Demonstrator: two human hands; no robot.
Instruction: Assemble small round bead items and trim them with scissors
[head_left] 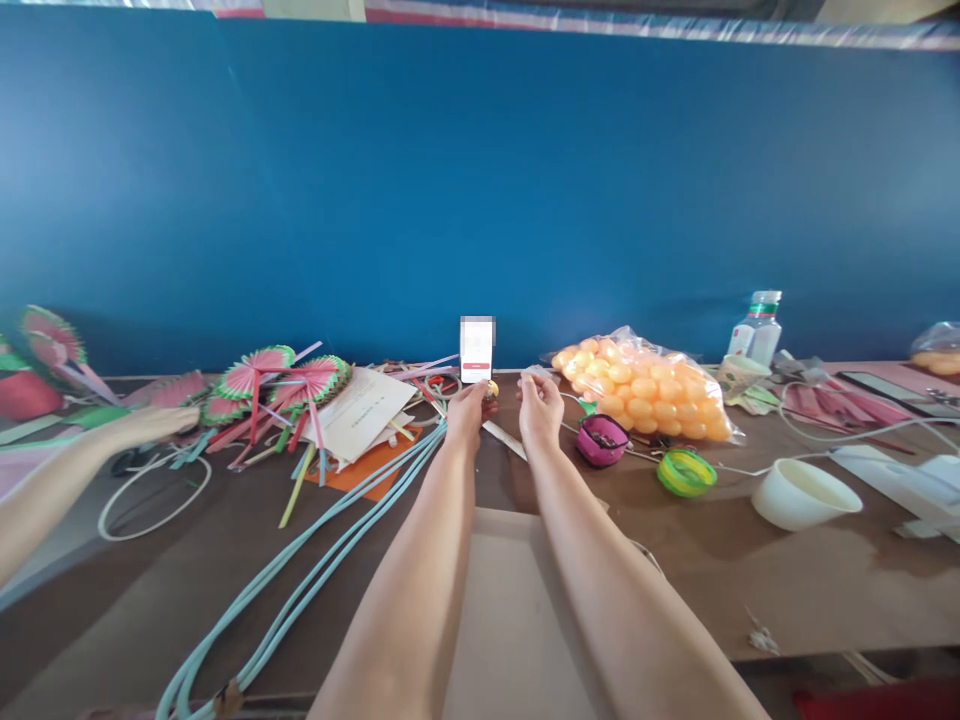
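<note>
Both my arms reach forward over the brown table. My left hand [468, 411] is closed, with a small round golden object [492, 390] at its fingertips; its kind is too small to tell. My right hand [541, 411] is pinched on a small piece of clear plastic [537, 372], a little to the right. A lit phone [476, 350] stands upright just behind my left hand. Between the hands lies a pale flat strip [506, 440]. Right of my right hand sit a purple container [602, 440] and a lime-green container [686, 472].
A clear bag of orange balls [645, 390] lies at the right, near a white cup [806, 494] and a bottle [763, 330]. Green-and-pink paper fans [259, 375], papers [367, 410] and light-blue tubes [322, 570] cover the left. Another person's hand [161, 423] reaches in there. A blue wall [480, 180] stands behind.
</note>
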